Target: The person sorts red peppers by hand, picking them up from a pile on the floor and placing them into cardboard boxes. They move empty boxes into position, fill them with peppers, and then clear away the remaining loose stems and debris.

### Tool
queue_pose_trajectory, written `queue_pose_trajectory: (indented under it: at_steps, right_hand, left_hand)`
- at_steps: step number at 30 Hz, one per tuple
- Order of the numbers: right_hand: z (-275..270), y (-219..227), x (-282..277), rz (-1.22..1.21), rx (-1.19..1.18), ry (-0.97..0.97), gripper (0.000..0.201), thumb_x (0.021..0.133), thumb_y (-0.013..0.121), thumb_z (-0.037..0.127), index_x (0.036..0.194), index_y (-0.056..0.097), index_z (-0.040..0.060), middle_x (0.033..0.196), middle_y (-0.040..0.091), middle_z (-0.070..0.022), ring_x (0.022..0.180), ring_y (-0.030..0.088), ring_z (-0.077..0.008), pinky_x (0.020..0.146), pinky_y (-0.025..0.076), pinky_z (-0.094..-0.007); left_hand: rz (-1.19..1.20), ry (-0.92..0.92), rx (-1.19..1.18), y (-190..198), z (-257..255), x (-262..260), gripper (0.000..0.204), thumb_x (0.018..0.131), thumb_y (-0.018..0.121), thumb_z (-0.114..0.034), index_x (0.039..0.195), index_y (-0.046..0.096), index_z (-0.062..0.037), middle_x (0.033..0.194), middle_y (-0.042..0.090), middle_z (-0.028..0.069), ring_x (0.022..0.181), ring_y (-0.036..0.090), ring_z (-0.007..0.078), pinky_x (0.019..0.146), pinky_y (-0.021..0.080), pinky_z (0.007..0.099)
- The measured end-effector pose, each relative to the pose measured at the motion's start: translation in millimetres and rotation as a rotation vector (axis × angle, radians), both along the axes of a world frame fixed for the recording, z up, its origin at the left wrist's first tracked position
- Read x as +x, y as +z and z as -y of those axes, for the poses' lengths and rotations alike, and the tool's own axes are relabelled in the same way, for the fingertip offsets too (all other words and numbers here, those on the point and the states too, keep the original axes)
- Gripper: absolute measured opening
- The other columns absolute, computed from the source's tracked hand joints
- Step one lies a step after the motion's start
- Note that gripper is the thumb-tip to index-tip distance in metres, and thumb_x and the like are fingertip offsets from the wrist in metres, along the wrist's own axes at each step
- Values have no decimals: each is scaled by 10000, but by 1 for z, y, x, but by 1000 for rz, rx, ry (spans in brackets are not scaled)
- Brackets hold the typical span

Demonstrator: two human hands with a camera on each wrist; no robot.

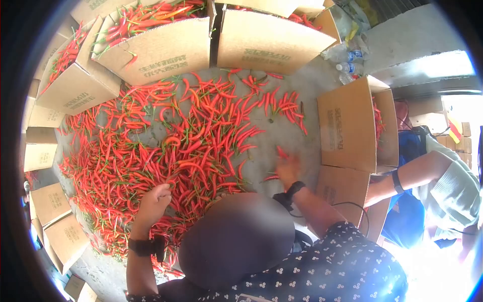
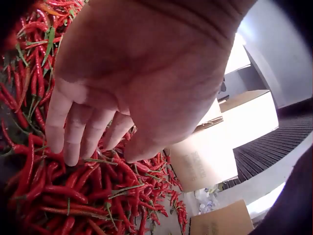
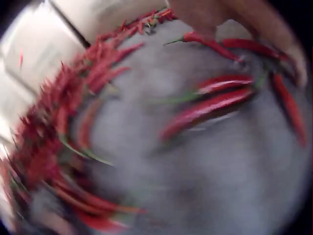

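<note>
Red chili peppers with green stems lie in a broad, loose heap on the grey floor. Over the near side of the heap is my left hand; the left wrist view shows its fingers relaxed, slightly bent, just above the peppers, holding nothing. To the right of the heap, my right hand is blurred and low over the floor. It pinches red chili peppers, which stick out between thumb and fingers in the right wrist view. More chili peppers lie on the floor close below it.
Cardboard boxes filled with chili peppers ring the heap at the back and left. Another box stands at the right, beside a second person's arm. Plastic bottles lie at the back right. A dark cap hides the near part of the heap.
</note>
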State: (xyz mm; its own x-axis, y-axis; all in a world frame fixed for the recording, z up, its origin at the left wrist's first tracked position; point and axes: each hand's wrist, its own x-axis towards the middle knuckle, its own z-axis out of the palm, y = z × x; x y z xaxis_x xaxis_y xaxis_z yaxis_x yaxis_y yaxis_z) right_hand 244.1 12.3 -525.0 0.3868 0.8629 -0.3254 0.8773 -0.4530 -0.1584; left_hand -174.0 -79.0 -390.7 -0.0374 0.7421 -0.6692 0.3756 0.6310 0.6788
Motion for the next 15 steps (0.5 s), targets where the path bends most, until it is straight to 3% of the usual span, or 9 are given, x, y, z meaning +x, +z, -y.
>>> queue_pose_trajectory:
  at_steps: [2,3,5,7,9,10,12,14,15]
  right_hand:
    - [-15,64,-53,-791,107,129,601,855,579,306,1375,388,73,1364,431,-197,1295,370,-355,1058,305,-445]
    - [-30,59,-51,-800,104,135,601,855,579,306,1375,388,73,1364,431,-197,1295,370,-355,1058,305,-445]
    - [-71,48,-32,-394,499,435,572,838,603,275,1335,419,60,1395,391,-200,1284,388,-347,1042,336,-390]
    - [-130,42,4,-531,521,17,599,861,571,350,1365,406,74,1422,371,-200,1311,349,-364,1065,309,-429]
    - [-177,12,49,-89,423,-140,662,884,495,485,1408,368,101,1459,322,-207,1341,294,-392,1078,267,-515]
    - [-195,4,42,-98,417,-137,662,884,495,485,1408,368,101,1459,322,-207,1341,294,-392,1078,267,-515]
    - [-215,-6,19,-113,197,-192,682,886,468,534,1372,409,59,1446,356,-189,1326,334,-369,1053,306,-491]
    - [-204,-18,-65,-19,481,123,554,851,529,509,1229,537,105,1304,491,-202,1188,465,-387,990,360,-514]
    - [-194,-20,-101,-102,621,318,474,833,568,489,1136,605,126,1217,556,-209,1104,528,-394,966,382,-518]
  left_hand:
    - [15,42,-20,-13,11,-3,436,870,579,-136,1249,498,63,1071,649,172,954,626,198,827,487,300]
    - [33,87,-25,-17,16,-4,443,862,585,-138,1242,499,72,1058,654,177,945,632,201,819,489,302]
    - [-34,46,42,-26,29,-5,441,848,595,-144,1229,513,62,1035,660,182,929,640,211,813,493,310]
    - [-100,7,114,-29,34,-4,439,834,604,-150,1216,527,52,1011,666,186,914,649,221,807,496,317]
    - [-177,21,41,-24,35,3,418,809,616,-157,1182,562,22,984,671,192,892,658,245,800,501,329]
    - [-222,1,42,-16,31,8,386,805,618,-155,1162,585,-11,995,669,188,909,655,272,805,504,342]
    - [-183,64,8,-46,54,6,382,804,618,-154,1159,588,-14,998,669,185,918,654,281,807,504,347]
    - [-138,123,-14,-55,55,9,378,803,618,-154,1155,591,-17,1001,669,182,928,652,289,808,505,353]
    - [-182,84,-6,-49,52,17,366,804,614,-156,1144,595,-23,990,668,179,931,648,302,811,505,357]
